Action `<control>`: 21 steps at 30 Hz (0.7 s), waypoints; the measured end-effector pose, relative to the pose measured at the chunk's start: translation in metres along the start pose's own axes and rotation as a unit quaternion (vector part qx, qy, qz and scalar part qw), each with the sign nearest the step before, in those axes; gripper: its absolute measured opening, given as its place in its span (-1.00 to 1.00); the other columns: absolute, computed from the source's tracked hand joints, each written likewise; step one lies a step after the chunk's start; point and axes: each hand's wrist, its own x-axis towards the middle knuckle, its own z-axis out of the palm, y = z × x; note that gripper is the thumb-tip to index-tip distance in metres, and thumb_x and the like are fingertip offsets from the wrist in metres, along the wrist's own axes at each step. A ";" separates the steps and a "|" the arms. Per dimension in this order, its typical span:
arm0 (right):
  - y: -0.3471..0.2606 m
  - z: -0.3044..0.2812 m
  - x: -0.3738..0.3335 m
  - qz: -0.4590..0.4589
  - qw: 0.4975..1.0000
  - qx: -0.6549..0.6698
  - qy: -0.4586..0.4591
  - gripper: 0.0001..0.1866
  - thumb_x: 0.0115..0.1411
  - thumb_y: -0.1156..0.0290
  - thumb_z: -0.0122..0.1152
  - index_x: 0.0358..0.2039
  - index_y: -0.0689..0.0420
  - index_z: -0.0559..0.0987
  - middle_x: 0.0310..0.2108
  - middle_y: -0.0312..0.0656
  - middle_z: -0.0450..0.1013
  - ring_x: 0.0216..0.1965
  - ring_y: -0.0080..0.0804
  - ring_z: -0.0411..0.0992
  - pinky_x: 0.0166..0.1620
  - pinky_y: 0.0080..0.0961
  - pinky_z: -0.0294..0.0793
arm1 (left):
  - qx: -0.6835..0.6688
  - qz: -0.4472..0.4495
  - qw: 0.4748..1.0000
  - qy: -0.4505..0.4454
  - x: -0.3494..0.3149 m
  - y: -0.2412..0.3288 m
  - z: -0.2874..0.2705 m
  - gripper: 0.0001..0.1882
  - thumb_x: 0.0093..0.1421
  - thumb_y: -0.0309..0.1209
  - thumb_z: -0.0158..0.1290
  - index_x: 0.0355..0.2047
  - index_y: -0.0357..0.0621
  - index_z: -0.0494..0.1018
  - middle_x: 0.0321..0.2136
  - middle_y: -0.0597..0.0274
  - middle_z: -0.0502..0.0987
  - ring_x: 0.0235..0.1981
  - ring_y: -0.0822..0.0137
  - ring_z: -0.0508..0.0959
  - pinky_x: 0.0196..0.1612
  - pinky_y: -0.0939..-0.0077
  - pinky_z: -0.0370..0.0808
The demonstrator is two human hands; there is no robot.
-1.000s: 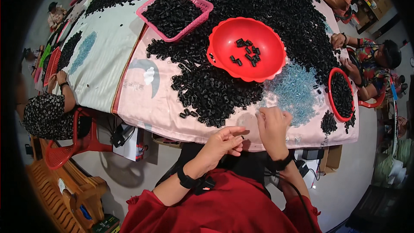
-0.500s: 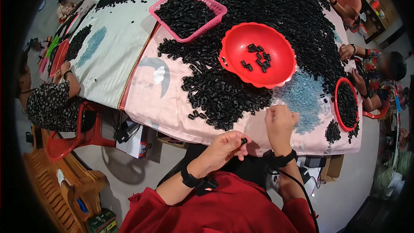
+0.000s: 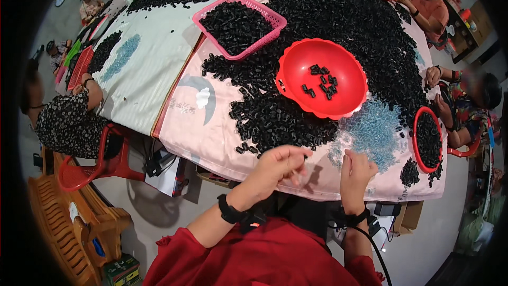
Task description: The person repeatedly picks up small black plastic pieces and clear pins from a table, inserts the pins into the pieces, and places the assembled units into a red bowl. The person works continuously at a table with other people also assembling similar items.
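My left hand (image 3: 280, 170) hovers over the front table edge, near the pile of small black cylindrical pieces (image 3: 275, 122). Its thumb and index finger are bent together, and whatever may lie between them is hidden. On the right, my right hand (image 3: 357, 175) is raised beside the heap of small clear bluish pieces (image 3: 373, 130), fingers drawn together. Anything in its fingertips is too small to make out. Beyond both hands, a red scalloped bowl (image 3: 301, 69) holds several black pieces (image 3: 323, 80).
A pink basket (image 3: 280, 23) full of black pieces stands behind the pile. To the right is a red round tray (image 3: 417, 145) of black pieces, with a person (image 3: 465, 106) beside it. Another person (image 3: 69, 116) sits left, near a red chair (image 3: 119, 164).
My left hand has lifted forward over the table edge, and the black piece seen in its fingers no longer shows. My right hand has shifted slightly right, beside the clear pieces.
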 end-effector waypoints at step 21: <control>-0.013 -0.003 -0.019 0.030 0.998 0.049 0.012 -0.87 0.28 0.55 0.33 -0.17 0.13 0.62 -0.25 -0.22 0.61 -0.21 -0.29 0.53 0.15 -0.22 0.21 | 0.677 0.254 0.619 0.308 0.046 0.002 0.011 -0.65 0.13 -0.30 0.40 -0.30 -0.16 0.45 -0.32 0.05 0.49 -0.28 -0.05 0.59 -0.27 0.04 0.58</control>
